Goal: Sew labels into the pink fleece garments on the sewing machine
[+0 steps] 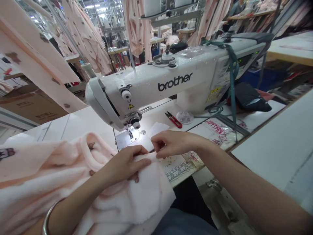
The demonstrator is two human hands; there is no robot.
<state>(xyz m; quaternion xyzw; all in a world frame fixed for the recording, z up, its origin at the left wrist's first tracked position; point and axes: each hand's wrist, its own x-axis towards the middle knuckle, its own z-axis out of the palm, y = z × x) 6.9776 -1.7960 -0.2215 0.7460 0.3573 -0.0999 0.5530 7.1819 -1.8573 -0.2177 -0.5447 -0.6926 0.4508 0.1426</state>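
Pale pink plush fabric with small brown printed figures drapes over the table's left part and front edge, down across my lap. My left hand grips its upper edge, thumb on top and fingers underneath. Close beside it, my right hand pinches the same edge between thumb and curled forefinger. Both hands are in front of a white sewing machine marked "brother". Its needle area and metal needle plate lie just beyond my left hand, apart from the fabric edge I hold.
Red-handled thread snips and a clear round dish lie under the machine arm. A printed ruler strip runs along the front edge. A green strap hangs from the machine. Pink fabric hangs behind, above a cardboard box.
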